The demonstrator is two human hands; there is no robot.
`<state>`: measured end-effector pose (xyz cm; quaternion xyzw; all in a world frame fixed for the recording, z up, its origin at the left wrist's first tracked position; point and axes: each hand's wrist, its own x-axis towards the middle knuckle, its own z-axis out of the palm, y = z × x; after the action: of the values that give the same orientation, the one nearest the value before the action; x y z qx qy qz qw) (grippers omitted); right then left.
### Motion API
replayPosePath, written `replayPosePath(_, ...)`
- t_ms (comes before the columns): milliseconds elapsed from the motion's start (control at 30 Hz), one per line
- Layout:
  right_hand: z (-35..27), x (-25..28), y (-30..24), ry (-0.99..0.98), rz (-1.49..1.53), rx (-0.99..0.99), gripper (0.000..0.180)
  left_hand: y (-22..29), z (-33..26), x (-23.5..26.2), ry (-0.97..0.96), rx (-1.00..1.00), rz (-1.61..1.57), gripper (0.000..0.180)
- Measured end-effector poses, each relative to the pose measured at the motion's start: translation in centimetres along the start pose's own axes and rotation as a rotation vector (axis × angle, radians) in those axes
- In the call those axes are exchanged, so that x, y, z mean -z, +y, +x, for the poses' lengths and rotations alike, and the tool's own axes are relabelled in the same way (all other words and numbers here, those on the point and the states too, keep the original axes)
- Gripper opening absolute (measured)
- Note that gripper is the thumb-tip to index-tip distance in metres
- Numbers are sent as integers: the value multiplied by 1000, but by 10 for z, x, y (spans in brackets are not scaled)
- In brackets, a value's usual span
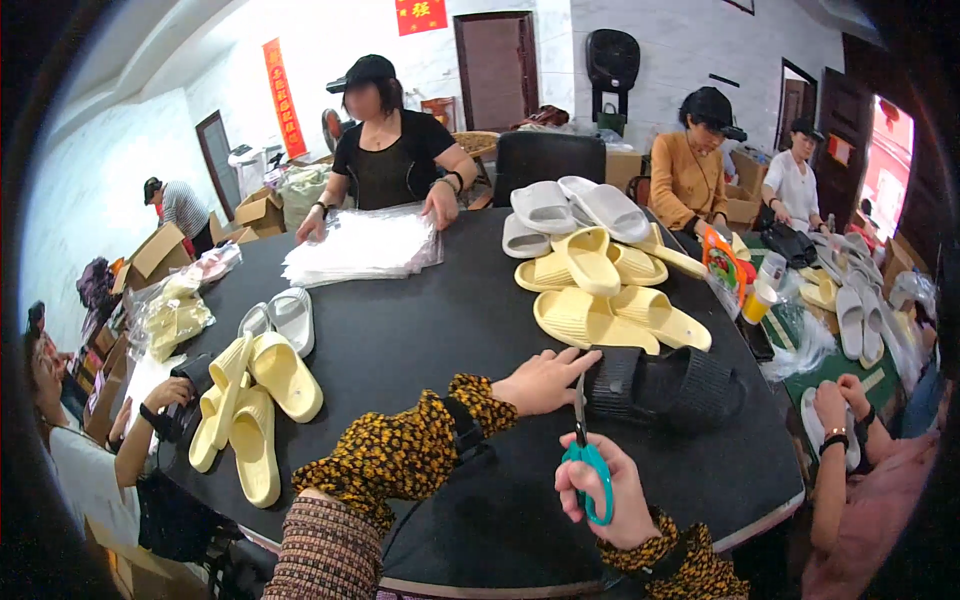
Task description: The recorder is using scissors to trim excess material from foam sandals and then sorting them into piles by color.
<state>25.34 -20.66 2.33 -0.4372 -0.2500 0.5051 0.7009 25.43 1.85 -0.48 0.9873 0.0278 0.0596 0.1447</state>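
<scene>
My right hand (625, 490) grips teal-handled scissors (581, 400), their blades pointing up and away from me beside the black slippers (685, 388). My left hand (543, 382) lies with its fingers stretched out, its fingertips at the left end of those slippers. Whether they press on a slipper or on the tabletop, I cannot tell. Just beyond, yellow slippers (622, 318) are piled on the black table (430, 340), with grey slippers (608, 208) on top.
More yellow slippers (255, 445) and a grey pair (291, 318) lie to the left. Across the table, a person (385, 150) handles a stack of clear plastic bags (365, 245). Other people work at both sides. A green table (810, 360) with slippers stands at the right.
</scene>
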Motion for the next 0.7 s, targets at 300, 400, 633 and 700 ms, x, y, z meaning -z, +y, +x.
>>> replayPosePath(300, -5, -1, 18, -75, 126, -120, 43, 3, -27, 6, 204, 155, -131, 68)
replayPosePath(400, -7, -5, 14, -100, 118, -203, 45, 25, -56, 38, 374, 152, -184, 34)
replayPosePath(633, -13, 8, 12, -167, 190, -291, 42, 133, -157, 133, 515, -382, -646, 42)
replayPosePath(700, -14, 11, 14, -210, 210, -306, 39, 154, -183, 134, 518, -595, -699, 50)
